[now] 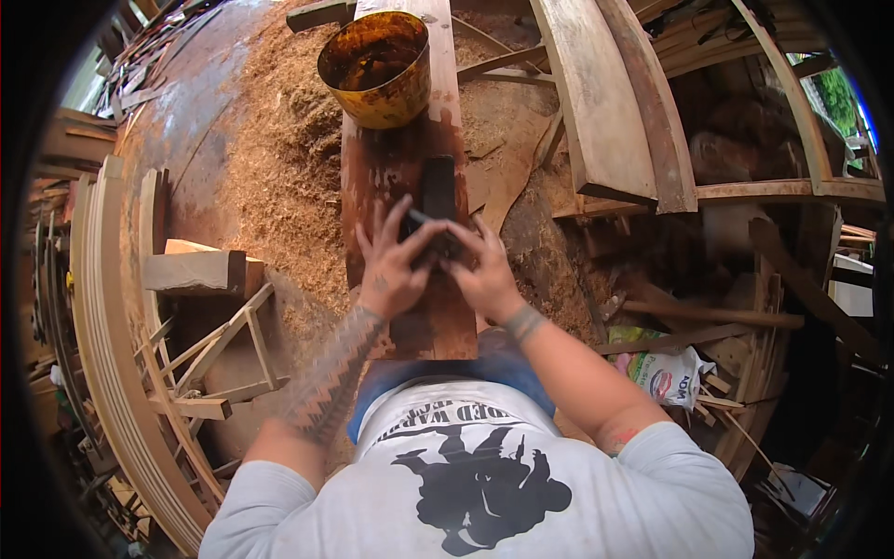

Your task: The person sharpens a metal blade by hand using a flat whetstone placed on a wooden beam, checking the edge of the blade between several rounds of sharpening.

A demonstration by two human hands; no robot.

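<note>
- two bare hands, in the single head view, meet low over the middle of a long, narrow plank table (363, 182): the left hand (396, 268) and the right hand (484, 278).
- the fingers of both hands bend inward, thumbs and forefingers nearly closed and seemingly pinching a small dark piece (417, 218) between them; the remaining fingers are spread loose. blur hides just how the piece is gripped.
- that piece sits at the near end of a dark oblong block (439, 182), which lies lengthwise on the table; whether the two touch, i can't tell from here.
- as for what's done: the block is laid out, the piece is in hand, and the wood around them is dark and looks wet, streaked toward the stained yellow bucket (396, 110) at the far end.
- i'd call the handwork under way rather than finished, since both hands are busy with the piece.
- what's left is harder to judge: the piece's edges and underside are hidden, so nothing shows how complete it is.
- sawdust (279, 177) lies heaped left of the table.
</note>
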